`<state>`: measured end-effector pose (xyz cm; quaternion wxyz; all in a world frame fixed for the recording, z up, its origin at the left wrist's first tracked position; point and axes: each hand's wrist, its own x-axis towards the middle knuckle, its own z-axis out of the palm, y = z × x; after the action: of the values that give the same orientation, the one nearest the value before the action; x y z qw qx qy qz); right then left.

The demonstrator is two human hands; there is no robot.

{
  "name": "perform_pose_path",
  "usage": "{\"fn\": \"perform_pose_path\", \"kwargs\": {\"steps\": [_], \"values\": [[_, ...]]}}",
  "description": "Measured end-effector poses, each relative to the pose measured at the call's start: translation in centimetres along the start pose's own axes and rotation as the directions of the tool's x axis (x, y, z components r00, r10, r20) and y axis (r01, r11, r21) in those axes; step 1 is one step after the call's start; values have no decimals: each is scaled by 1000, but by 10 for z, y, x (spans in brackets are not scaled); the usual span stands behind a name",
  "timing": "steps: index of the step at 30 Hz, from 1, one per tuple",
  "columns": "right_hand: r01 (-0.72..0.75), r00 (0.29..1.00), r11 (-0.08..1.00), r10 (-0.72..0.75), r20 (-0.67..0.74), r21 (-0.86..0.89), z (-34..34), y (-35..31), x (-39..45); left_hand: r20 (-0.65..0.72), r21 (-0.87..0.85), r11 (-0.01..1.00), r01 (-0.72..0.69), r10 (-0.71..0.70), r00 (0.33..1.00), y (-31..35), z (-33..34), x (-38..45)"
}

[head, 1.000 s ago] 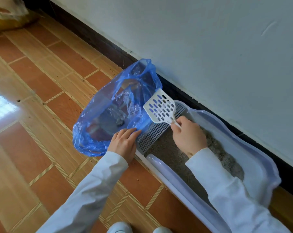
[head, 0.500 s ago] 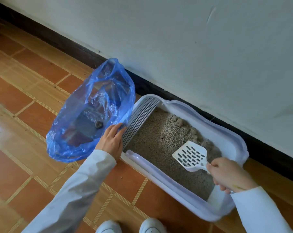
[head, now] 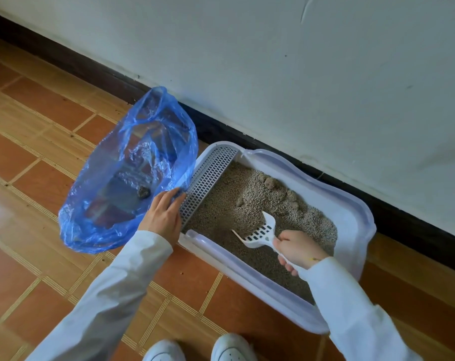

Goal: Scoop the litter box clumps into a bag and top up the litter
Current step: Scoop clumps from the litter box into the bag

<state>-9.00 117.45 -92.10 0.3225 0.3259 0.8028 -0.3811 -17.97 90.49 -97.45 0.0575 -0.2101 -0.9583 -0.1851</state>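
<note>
The right hand grips the slotted scoop, its blade dug into the litter, while left-hand fingers pinch the blue bag rim beside the litter box.

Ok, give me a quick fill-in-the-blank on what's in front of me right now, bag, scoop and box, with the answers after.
1. The right hand grips the white slotted ____, its blade dug into the litter.
2. The left hand holds the rim of the ____ plastic bag open beside the litter box.
3. One dark clump already lies inside the ____.
4. Several clumps sit in the litter along the side nearest the ____.

Answers: scoop; blue; bag; wall
</note>
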Motion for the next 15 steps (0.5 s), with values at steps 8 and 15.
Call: {"fn": "perform_pose_path", "kwargs": {"steps": [8,15], "values": [[0,988,972,-36,151,233,9,-30,25,0,-9,1000,-4,4,1000,-6,7,-4],[3,982,908,-82,171,418,-2,-11,11,26,-16,1000,-7,7,1000,-10,9,-4]]}}
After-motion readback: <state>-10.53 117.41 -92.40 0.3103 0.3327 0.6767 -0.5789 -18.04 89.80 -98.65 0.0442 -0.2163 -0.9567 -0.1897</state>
